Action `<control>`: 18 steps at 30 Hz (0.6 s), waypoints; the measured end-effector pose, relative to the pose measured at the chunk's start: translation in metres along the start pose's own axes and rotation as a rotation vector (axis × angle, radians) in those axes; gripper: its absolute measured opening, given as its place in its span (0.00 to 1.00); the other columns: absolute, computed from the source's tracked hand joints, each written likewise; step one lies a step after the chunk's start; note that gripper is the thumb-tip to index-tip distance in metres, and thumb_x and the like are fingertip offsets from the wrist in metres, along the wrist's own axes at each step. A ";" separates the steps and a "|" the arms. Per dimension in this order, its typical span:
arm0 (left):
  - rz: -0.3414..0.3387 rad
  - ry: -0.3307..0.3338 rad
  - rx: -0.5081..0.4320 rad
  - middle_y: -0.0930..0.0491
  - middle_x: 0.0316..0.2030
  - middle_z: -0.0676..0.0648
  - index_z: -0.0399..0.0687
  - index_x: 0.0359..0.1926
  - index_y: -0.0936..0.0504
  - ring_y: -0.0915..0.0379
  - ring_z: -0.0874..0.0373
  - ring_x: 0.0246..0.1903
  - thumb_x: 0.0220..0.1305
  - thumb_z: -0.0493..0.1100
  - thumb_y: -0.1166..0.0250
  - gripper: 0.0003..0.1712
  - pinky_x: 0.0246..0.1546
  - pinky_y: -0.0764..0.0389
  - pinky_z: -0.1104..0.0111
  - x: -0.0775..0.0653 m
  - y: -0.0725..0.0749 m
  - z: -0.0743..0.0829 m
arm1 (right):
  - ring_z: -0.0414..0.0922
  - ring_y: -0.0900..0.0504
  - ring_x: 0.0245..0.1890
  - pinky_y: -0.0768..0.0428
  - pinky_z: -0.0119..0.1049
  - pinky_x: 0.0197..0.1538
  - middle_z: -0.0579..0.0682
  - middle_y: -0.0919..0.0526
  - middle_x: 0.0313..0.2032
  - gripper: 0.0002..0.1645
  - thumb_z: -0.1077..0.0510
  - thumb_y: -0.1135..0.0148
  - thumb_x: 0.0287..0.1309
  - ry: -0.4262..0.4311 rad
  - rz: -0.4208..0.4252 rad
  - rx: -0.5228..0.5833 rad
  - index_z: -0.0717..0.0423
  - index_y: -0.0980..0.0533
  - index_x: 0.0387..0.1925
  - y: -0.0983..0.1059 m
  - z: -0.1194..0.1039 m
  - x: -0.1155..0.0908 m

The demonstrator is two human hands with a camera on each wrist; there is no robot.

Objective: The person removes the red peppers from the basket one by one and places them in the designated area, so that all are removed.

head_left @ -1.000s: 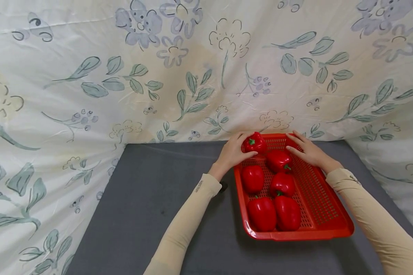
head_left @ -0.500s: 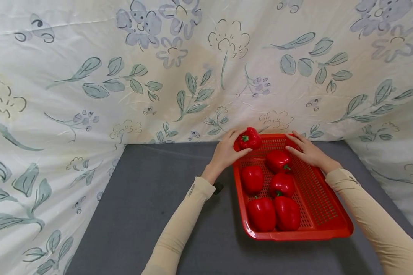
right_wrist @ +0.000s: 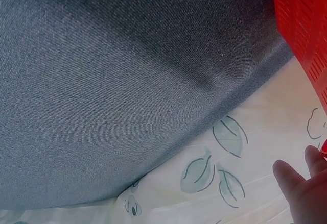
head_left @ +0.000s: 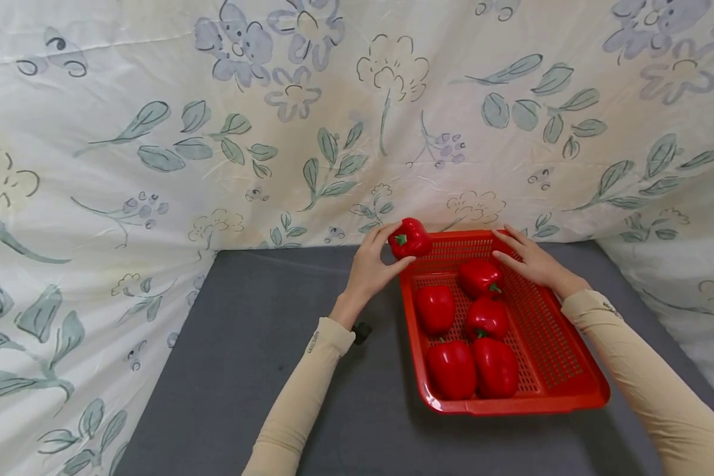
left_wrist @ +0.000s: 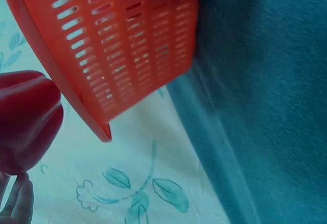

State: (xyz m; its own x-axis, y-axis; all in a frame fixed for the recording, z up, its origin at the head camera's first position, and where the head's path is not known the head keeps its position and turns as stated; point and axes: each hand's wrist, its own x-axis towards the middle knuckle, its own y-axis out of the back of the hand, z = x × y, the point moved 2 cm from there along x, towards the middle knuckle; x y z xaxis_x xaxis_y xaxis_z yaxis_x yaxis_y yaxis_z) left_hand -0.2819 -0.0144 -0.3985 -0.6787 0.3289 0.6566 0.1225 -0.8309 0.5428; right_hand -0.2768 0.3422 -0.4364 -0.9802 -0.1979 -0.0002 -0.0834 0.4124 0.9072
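Note:
A glossy red bell pepper (head_left: 410, 238) with a green stem is pinched between the thumb and fingers of my left hand (head_left: 371, 264). That hand holds it over the far left corner of the red plastic basket (head_left: 547, 403). In the left wrist view the same bell pepper (left_wrist: 28, 119) hangs beside the basket's slotted wall (left_wrist: 117, 45), with fingertips (left_wrist: 21, 198) under it. My right hand (head_left: 538, 268) lies at the basket's far right side, its fingers extended; whether they touch the rim cannot be told. Several other bell peppers (head_left: 436, 309) lie in the basket.
A dark grey cloth surface (head_left: 262, 344) carries the basket and extends to its left. Behind it hangs a floral curtain (head_left: 309, 152), close to the basket's far edge. A small black object (head_left: 361, 332) shows at the left wrist.
My left hand has lifted the bell pepper from the basket's far left corner and carried it leftward and slightly up. The right hand and the basket have hardly moved.

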 end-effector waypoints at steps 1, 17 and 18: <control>0.009 0.001 -0.006 0.30 0.56 0.52 0.57 0.62 0.32 0.33 0.61 0.54 0.50 0.53 0.29 0.37 0.52 0.25 0.69 -0.002 0.002 -0.001 | 0.66 0.57 0.68 0.53 0.69 0.60 0.58 0.63 0.72 0.42 0.37 0.54 0.63 -0.002 -0.001 0.001 0.45 0.54 0.72 0.000 0.000 0.000; 0.069 0.051 -0.039 0.31 0.58 0.51 0.55 0.62 0.32 0.35 0.60 0.57 0.49 0.50 0.28 0.39 0.54 0.26 0.63 -0.026 0.030 -0.025 | 0.66 0.58 0.68 0.53 0.68 0.61 0.58 0.63 0.72 0.41 0.38 0.54 0.64 0.000 -0.003 -0.004 0.45 0.54 0.72 0.001 -0.002 -0.004; 0.068 0.054 -0.039 0.31 0.58 0.51 0.55 0.62 0.33 0.35 0.59 0.57 0.49 0.49 0.28 0.39 0.53 0.26 0.62 -0.028 0.032 -0.027 | 0.66 0.57 0.68 0.53 0.68 0.62 0.58 0.63 0.72 0.41 0.38 0.54 0.64 0.003 -0.002 -0.004 0.46 0.54 0.72 0.001 -0.002 -0.004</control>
State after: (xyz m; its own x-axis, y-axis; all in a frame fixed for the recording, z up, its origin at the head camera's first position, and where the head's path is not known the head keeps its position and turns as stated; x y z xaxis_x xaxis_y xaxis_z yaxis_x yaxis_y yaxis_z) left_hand -0.2784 -0.0619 -0.4135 -0.7081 0.2469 0.6616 0.1423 -0.8677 0.4762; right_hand -0.2725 0.3414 -0.4346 -0.9796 -0.2012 -0.0008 -0.0845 0.4081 0.9090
